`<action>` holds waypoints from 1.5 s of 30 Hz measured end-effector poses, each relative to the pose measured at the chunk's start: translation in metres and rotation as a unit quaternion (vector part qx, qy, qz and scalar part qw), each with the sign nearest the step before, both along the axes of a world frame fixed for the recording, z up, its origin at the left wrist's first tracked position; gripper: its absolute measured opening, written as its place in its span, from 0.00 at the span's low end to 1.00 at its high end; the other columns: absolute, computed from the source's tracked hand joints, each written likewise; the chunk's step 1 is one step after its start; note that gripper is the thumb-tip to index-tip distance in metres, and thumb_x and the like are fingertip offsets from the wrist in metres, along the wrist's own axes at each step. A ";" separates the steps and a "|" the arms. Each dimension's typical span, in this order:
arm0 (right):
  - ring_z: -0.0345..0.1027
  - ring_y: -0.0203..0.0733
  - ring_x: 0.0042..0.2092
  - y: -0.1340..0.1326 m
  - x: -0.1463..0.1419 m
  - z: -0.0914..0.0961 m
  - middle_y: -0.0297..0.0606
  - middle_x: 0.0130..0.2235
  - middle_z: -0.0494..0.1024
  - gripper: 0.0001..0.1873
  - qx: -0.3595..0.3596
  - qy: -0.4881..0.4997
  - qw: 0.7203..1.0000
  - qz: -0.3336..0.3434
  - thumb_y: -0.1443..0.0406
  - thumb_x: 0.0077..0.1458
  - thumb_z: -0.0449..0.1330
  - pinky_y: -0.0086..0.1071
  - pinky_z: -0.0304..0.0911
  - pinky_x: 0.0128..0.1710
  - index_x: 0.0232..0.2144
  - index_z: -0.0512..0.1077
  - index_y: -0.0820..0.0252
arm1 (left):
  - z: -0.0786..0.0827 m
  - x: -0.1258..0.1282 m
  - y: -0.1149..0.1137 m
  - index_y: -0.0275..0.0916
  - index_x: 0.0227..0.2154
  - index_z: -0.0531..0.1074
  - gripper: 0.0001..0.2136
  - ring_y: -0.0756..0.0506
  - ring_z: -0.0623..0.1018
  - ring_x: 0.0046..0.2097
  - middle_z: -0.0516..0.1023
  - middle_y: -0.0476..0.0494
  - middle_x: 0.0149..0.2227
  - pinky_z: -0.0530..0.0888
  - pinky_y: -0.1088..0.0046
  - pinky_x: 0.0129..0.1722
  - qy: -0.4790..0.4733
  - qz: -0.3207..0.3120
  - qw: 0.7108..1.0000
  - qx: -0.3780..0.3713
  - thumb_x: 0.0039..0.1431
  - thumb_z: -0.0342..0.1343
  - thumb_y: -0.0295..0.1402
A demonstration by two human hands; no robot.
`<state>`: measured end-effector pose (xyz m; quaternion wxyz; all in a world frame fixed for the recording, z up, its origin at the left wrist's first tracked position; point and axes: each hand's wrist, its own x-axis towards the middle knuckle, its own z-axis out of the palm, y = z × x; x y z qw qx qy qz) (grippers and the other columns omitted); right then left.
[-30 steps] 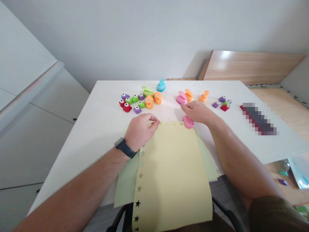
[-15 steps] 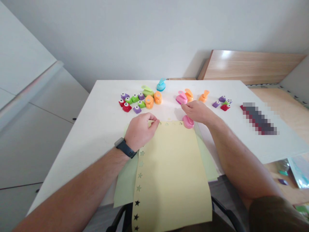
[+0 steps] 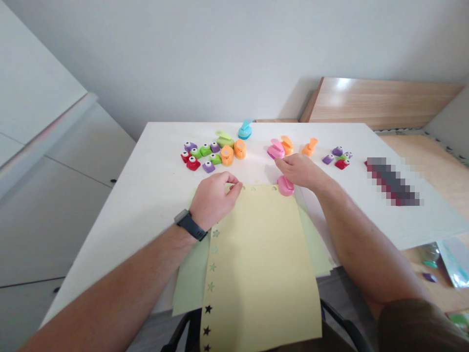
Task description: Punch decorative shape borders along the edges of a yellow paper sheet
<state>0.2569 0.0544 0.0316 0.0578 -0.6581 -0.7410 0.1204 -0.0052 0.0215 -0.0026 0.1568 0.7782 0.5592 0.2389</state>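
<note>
A sheet of yellow paper (image 3: 262,259) lies in front of me, its lower end hanging over the table's front edge. Star and flower holes run down its left side, and more cut-outs line its top edge. My left hand (image 3: 217,198), with a dark watch on the wrist, pinches the sheet's top left edge between thumb and fingers. At the top right corner sits a pink craft punch (image 3: 285,187). My right hand (image 3: 298,168) is closed over its far side, apparently on the lever, which is largely hidden. Pale green sheets (image 3: 188,283) lie beneath the yellow one.
Several small red, green and purple punches (image 3: 193,163) cluster at the back left beside larger orange punches (image 3: 227,155) and a blue punch (image 3: 245,130). Another pink punch (image 3: 275,149) stands just beyond my right hand. A blurred dark object (image 3: 394,182) lies far right.
Both hands, the sheet and the punches keep almost the same places. The view has shifted very slightly.
</note>
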 end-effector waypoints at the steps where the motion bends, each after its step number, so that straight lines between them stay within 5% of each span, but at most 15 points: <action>1: 0.62 0.39 0.26 0.000 0.000 0.000 0.41 0.24 0.73 0.26 0.000 0.002 1.000 0.000 0.58 0.68 0.44 0.36 0.48 0.29 0.20 0.66 0.58 | 0.000 0.000 0.000 0.42 0.37 0.78 0.11 0.40 0.81 0.40 0.84 0.44 0.35 0.72 0.65 0.42 0.000 -0.001 1.000 0.001 0.64 0.54 0.42; 13: 0.63 0.39 0.27 -0.001 -0.001 0.001 0.42 0.26 0.74 0.26 0.001 0.007 1.000 -0.008 0.59 0.68 0.44 0.36 0.48 0.30 0.19 0.65 0.58 | 0.000 0.001 -0.001 0.43 0.37 0.78 0.12 0.40 0.81 0.40 0.84 0.44 0.33 0.73 0.65 0.42 0.004 0.002 1.000 -0.006 0.64 0.54 0.43; 30: 0.68 0.46 0.33 0.006 0.006 -0.016 0.46 0.33 0.79 0.23 0.007 -0.098 0.994 0.057 0.60 0.70 0.44 0.38 0.49 0.31 0.34 0.76 0.59 | 0.000 0.000 0.000 0.43 0.36 0.78 0.11 0.40 0.81 0.41 0.84 0.44 0.35 0.73 0.65 0.42 -0.002 0.000 1.000 -0.005 0.64 0.54 0.42; 45: 0.70 0.45 0.32 0.006 0.010 -0.011 0.46 0.32 0.79 0.24 0.016 -0.075 0.997 0.013 0.61 0.70 0.41 0.35 0.52 0.32 0.36 0.76 0.60 | -0.001 0.000 0.000 0.43 0.36 0.78 0.11 0.40 0.82 0.40 0.84 0.45 0.35 0.73 0.65 0.41 -0.004 0.005 1.000 -0.009 0.63 0.55 0.43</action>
